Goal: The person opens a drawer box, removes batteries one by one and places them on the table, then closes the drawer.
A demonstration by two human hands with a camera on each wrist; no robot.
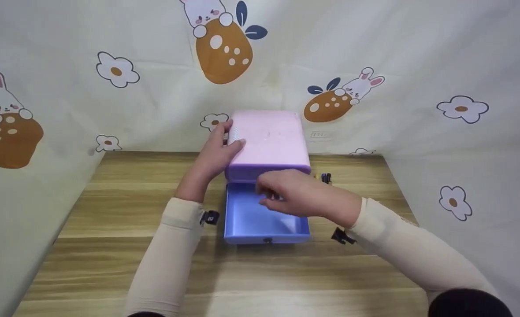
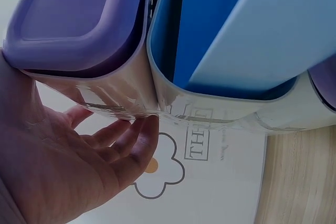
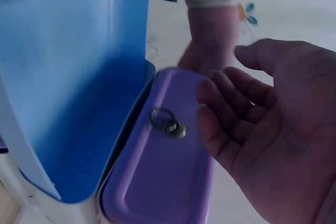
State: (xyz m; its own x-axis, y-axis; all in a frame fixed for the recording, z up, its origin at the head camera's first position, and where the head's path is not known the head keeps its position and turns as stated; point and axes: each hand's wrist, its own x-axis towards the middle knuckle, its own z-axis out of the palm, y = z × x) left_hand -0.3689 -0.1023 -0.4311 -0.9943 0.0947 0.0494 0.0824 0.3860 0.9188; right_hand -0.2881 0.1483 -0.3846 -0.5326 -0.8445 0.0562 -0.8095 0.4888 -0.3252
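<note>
A small drawer cabinet [image 1: 269, 136] with a pale pink top stands at the back of the table. Its blue drawer [image 1: 247, 215] is pulled out toward me, below a closed purple drawer [image 3: 168, 166] that has a metal ring pull [image 3: 169, 123]. My left hand [image 1: 218, 149] rests on the cabinet's left side, thumb over the top edge, fingertips against the side wall in the left wrist view. Over the blue drawer hovers my right hand [image 1: 293, 191], fingers loosely curled near the purple front, with nothing in them.
Several small dark and yellow items [image 1: 326, 178] lie on the wooden table [image 1: 136, 220] right of the cabinet. A cloth wall [image 1: 163, 101] printed with rabbits and flowers encloses the back and sides. Black clips [image 1: 210, 217] sit at both sleeve cuffs.
</note>
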